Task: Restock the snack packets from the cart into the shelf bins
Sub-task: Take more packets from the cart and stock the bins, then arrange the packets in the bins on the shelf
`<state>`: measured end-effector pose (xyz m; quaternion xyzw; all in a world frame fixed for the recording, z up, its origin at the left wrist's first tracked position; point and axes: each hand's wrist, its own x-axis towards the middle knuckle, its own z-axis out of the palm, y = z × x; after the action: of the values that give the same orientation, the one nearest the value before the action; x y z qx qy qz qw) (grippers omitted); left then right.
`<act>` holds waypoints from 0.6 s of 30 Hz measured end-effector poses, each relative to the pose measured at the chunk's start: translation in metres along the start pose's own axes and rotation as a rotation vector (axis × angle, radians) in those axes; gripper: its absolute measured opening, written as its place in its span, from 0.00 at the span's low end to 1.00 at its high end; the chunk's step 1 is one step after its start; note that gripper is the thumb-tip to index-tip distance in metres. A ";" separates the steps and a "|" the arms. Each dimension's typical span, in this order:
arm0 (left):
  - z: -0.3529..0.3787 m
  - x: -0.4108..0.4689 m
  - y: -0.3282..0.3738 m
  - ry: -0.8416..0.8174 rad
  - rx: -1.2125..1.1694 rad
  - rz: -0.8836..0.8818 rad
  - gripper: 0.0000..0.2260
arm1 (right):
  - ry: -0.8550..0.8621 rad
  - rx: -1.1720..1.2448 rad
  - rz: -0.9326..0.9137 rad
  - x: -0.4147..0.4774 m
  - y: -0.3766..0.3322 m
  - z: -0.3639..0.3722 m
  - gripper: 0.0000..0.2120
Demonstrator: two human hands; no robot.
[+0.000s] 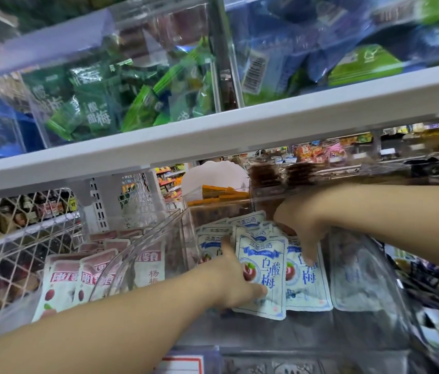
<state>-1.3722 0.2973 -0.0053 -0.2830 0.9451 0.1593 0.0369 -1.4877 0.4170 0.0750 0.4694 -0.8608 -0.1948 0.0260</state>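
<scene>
Settling a batch of white and blue packets (304,287) into the clear bin (267,336) on the lower shelf looks like the step in hand. The packets stand in overlapping rows toward the back of the bin, leaning on each other, and the front stretch of the bin's floor is bare. The cart is not in view. The left hand (236,279) reaches in from the bin's front left corner and pinches the front packet (264,265) near its lower left edge. Its thumb lies across the printed face and its forefinger stretches up along the packet's left side, while the other fingers are hidden. The right hand (302,225) comes in from the bin's right side with the wrist bent, its fingers (310,256) pointing down onto the faces of the packets just right of the front one. They touch the packets, but the thumb is hidden, so I cannot tell whether this hand pinches anything or only presses the row. The next move probably calls for squaring the front packet against the row behind it. Both hands would then let go without tipping the rows forward and draw back out under the white shelf board (240,125) to fetch more. Slick pouches leaning like this may slide toward the front edge once released. Pink packets (62,282) fill the bin just to the left.
</scene>
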 end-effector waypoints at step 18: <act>-0.017 -0.030 0.009 -0.081 0.132 -0.109 0.54 | 0.212 0.210 -0.207 -0.008 -0.004 -0.010 0.15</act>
<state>-1.3514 0.3145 0.0184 -0.3241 0.9345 0.1059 0.1023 -1.4777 0.4182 0.0838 0.5737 -0.8159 -0.0547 0.0474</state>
